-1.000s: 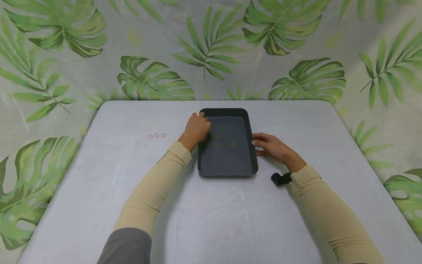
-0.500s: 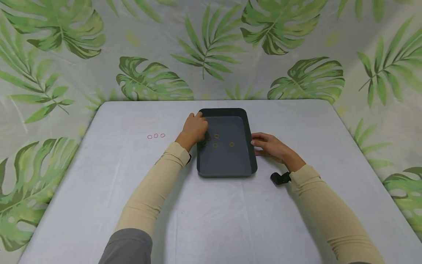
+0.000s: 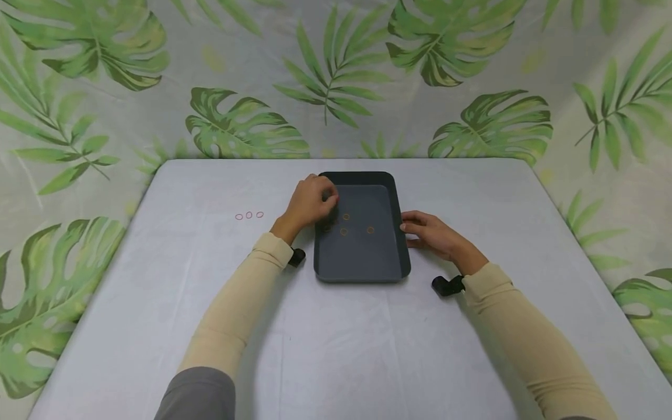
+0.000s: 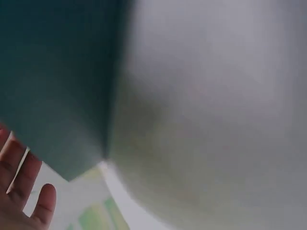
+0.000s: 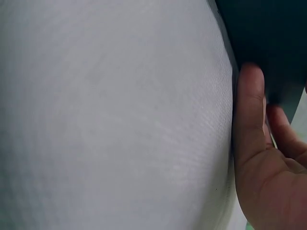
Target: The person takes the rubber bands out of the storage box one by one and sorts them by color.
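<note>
A dark grey rectangular tray (image 3: 362,259) lies on the white table. Small orange rubber bands (image 3: 370,230) are scattered on its floor, some partly hidden near the left wall. My left hand (image 3: 308,202) is raised over the tray's far left side, thumb and forefinger pinched together with a trace of red at the tips, like a small red rubber band. My right hand (image 3: 431,234) touches the tray's right outer wall. In the right wrist view its thumb (image 5: 250,96) lies straight along that wall.
Three red rubber bands (image 3: 249,215) lie in a row on the table (image 3: 210,262), left of the tray. A black wrist camera (image 3: 447,286) hangs below the right wrist. Leaf-patterned cloth (image 3: 325,70) rises behind the table's far edge.
My left hand has risen from inside the tray's left side and turned, bringing its pinched thumb and forefinger into sight. My right hand stays at the right wall; the tray has not moved.
</note>
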Demonstrator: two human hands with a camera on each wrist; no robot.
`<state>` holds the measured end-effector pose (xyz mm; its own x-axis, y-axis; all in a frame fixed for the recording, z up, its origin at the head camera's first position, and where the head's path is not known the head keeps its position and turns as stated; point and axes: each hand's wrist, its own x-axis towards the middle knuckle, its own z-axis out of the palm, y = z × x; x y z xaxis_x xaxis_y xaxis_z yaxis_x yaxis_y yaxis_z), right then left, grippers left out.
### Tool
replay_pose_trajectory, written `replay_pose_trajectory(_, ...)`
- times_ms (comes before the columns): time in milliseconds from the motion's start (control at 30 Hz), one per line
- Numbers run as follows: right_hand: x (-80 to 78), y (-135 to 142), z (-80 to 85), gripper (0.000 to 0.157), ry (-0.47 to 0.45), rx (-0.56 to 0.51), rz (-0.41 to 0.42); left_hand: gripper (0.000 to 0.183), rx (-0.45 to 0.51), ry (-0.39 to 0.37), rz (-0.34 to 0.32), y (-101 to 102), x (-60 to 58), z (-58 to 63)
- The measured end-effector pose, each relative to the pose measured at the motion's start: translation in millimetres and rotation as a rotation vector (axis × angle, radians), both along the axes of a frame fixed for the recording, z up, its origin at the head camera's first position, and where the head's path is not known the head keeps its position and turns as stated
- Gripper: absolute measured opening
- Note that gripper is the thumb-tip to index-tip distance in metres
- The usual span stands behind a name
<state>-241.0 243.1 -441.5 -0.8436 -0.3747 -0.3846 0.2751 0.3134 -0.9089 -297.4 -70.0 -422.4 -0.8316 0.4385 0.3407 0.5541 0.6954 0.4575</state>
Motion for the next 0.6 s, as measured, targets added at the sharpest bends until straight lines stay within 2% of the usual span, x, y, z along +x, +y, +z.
replay_pose_trajectory(133, -0.9, -1, -0.4, 0.051, 0.003, 0.0, 0.003, 0.012, 0.177, -0.006, -0.066, 2, 6.8, 14.4)
replay_pose_trajectory(233, -0.8, -1, -0.2, 0.05, 0.002, 0.001, 0.001, 0.01, 0.256, -0.015, -0.117, 3, 14.9, 27.5)
replay_pose_trajectory(433, 0.8, -3, 1.8, 0.049, 0.003, -0.004, -0.031, 0.007, 0.321, -0.049, -0.194, 1, 33.0, 52.0)
replay_pose_trajectory(600, 2.0, -3, 1.1, 0.052, 0.014, -0.011, -0.056, 0.007, 0.335, -0.055, -0.19, -8, 38.3, 61.2)
